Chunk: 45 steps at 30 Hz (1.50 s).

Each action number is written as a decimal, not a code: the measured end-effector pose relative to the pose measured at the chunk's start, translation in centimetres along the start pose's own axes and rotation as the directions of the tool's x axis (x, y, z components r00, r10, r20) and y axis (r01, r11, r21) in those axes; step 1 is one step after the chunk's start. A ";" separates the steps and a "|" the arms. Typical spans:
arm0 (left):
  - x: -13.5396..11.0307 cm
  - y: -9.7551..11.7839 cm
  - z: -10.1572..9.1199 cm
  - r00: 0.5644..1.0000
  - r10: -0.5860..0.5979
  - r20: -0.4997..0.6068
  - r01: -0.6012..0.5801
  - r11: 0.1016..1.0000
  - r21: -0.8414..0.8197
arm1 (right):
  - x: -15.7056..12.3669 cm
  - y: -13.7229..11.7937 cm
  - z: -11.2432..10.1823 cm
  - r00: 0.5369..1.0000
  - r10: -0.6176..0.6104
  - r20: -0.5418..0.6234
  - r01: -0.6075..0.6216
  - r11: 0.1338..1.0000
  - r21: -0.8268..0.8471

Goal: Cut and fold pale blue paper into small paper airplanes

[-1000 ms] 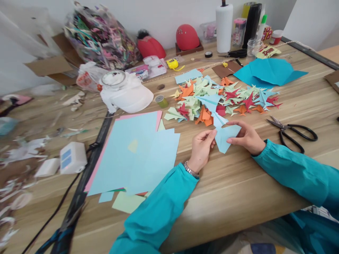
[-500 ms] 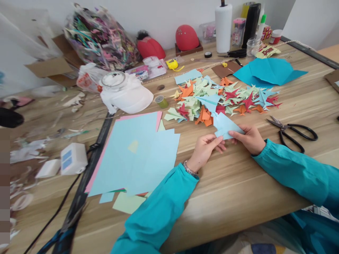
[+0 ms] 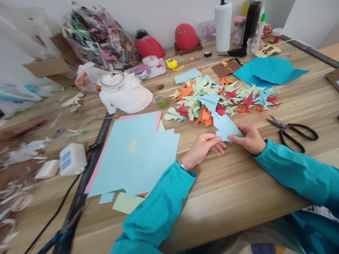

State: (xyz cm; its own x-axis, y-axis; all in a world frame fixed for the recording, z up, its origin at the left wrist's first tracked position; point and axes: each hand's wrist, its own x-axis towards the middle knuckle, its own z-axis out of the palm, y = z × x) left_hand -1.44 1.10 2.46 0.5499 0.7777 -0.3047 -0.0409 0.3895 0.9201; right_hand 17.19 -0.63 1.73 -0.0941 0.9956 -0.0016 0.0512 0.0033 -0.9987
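Both hands are on the paper now! The left hand [image 3: 205, 145] has a corner of a light blue folded paper [image 3: 227, 127] pinched between thumb and forefinger, the other fingers loosely spread below. Across from it, the right hand [image 3: 247, 138] grips the opposite corner, thumb on top, fingers mostly hidden behind. That blue paper sits between the two hands, on the near-edge side of a heap of folded paper shapes [image 3: 200, 92]; whether its narrow end touches the heap, I cannot tell.

Over toward the right edge of the table [image 3: 225, 204], scissors [image 3: 284, 127] lie with handles apart, near the right hand. On the left hand's other side, a stack of paper sheets [image 3: 127, 151] lies beside a black strip [image 3: 91, 158], light blue on top, pink peeking out. Beyond the heap, toward the far right corner, rests a bigger turquoise paper [image 3: 272, 70], and along the far edge stands a white bottle [image 3: 222, 28].
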 end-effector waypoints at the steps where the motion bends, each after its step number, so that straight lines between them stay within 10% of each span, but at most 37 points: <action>1: 0.0 -0.1 0.0 1.000 0.003 0.001 -0.003 1.000 0.016 | 0.1 0.1 0.0 1.000 -0.013 0.007 0.013 1.000 0.003; 27: 0.4 0.0 -0.2 0.997 -0.074 0.022 0.072 0.993 0.093 | 0.0 0.9 -0.4 0.958 -0.287 -0.005 0.261 0.881 -0.395; 45: 0.4 -0.3 -0.5 0.998 -0.049 0.050 0.047 0.998 0.048 | 0.2 0.5 -0.1 0.993 -0.122 0.004 0.122 0.991 -0.059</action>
State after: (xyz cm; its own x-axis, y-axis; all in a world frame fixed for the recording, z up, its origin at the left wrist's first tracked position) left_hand -1.66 1.55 1.91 0.5920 0.7321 -0.3371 0.0248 0.4015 0.9155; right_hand 17.34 -0.45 1.21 -0.1035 0.9874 0.1199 0.0978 0.1301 -0.9867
